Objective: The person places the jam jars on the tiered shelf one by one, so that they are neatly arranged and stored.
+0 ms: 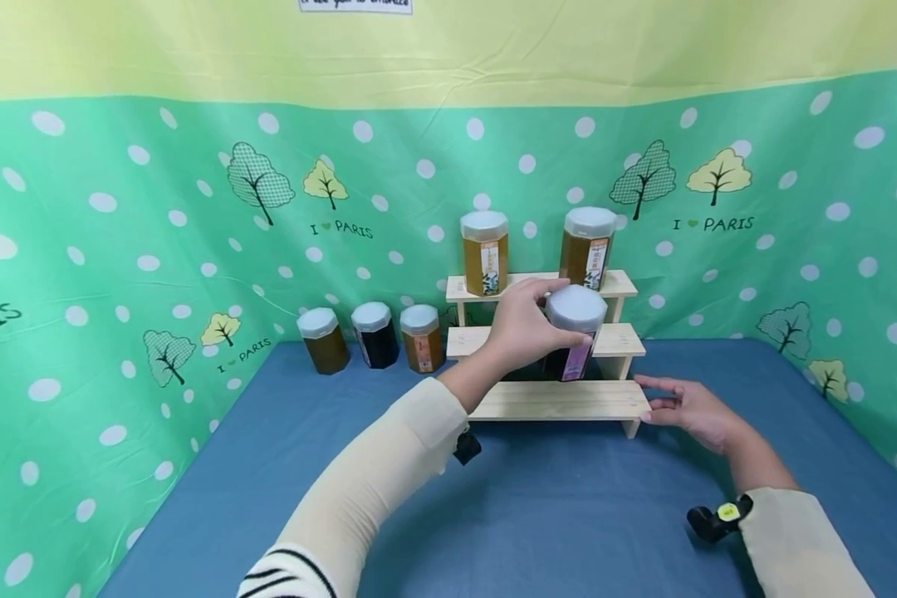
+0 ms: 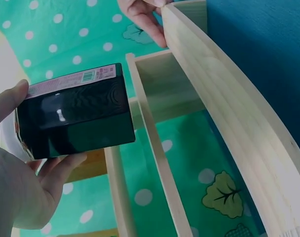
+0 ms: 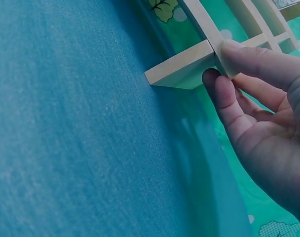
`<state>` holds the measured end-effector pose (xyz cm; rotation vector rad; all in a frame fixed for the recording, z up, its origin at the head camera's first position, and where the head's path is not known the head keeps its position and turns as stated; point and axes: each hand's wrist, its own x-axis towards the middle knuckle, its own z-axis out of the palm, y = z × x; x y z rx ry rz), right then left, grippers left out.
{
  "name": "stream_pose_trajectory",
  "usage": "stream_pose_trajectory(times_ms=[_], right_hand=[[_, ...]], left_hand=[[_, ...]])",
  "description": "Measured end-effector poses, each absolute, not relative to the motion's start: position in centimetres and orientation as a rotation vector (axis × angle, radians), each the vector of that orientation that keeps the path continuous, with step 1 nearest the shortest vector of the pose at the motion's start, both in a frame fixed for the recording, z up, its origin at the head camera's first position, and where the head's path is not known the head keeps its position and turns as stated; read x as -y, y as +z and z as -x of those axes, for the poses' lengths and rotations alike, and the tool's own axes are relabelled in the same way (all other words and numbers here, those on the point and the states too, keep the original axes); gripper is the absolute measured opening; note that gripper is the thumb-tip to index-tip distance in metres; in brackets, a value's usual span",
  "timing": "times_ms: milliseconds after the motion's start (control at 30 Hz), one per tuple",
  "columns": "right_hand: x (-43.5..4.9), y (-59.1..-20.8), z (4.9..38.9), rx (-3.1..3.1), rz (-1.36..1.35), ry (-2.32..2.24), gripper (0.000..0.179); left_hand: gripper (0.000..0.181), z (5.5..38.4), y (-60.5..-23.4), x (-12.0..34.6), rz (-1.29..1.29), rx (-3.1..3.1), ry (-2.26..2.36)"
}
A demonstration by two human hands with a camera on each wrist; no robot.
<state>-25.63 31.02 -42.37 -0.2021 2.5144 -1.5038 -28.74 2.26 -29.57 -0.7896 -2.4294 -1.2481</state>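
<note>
My left hand (image 1: 526,325) grips a dark jar (image 1: 568,363) by its white lid, thumb on one side and fingers on the other. In the left wrist view the dark jar (image 2: 76,111) shows a pink label with a barcode, and its base is beside the shelf boards. The jar overlaps the middle step of the wooden tiered stand (image 1: 561,401) in the head view. At the stand's right end, my right hand (image 1: 693,413) pinches the lowest step's corner between thumb and fingers, as the right wrist view shows with the hand (image 3: 268,113) close up.
Two amber jars, a left one (image 1: 484,257) and a right one (image 1: 586,249), stand on the top step. On the blue tablecloth (image 1: 269,498), left of the stand, are a brown jar (image 1: 325,345), a dark jar (image 1: 376,339) and an orange-brown jar (image 1: 422,342). A polka-dot curtain hangs behind.
</note>
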Motion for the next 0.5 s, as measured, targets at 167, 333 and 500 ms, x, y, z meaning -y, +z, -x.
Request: stream_pose_trajectory(times_ms=[167,333,500], right_hand=[[-31.1,-42.5,25.7,-2.520,0.196,-1.486,0.080],[-31.0,-42.4,25.6,-2.527,0.202,-1.479,0.080],[-31.0,-42.4,25.6,-2.529,0.192,-1.473,0.079]], left_hand=[[0.076,29.2,-29.6,-3.2,0.760,2.439,-1.245],[0.074,29.9,-29.8,-3.9,0.709,2.447,-1.262],[0.073,30.8,-30.3,-4.3,0.656,2.442,-1.339]])
